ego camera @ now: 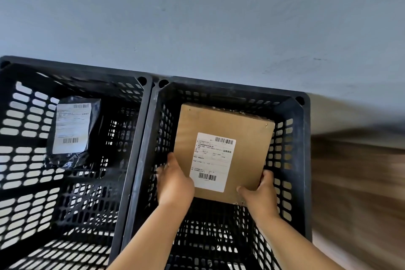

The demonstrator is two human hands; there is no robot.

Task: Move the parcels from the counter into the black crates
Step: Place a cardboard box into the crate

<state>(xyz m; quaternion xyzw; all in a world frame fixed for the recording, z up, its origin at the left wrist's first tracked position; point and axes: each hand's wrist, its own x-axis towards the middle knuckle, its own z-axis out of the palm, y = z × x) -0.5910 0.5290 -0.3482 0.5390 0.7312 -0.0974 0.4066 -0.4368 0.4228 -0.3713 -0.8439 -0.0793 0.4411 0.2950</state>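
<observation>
A brown cardboard parcel (241,129) with a white shipping label sits low inside the right black crate (304,138), toward its far end. My left hand (174,180) grips the parcel's near left edge, and my right hand (260,193) grips its near right corner, thumb on top. Both forearms reach down into that crate. Inside the left black crate (140,138) lies a black plastic mailer parcel (73,133) with a white label, near the far left.
The two slotted crates stand side by side against a blue-grey wall (197,17). To the right of the right crate a brown wooden surface (359,182) appears blurred.
</observation>
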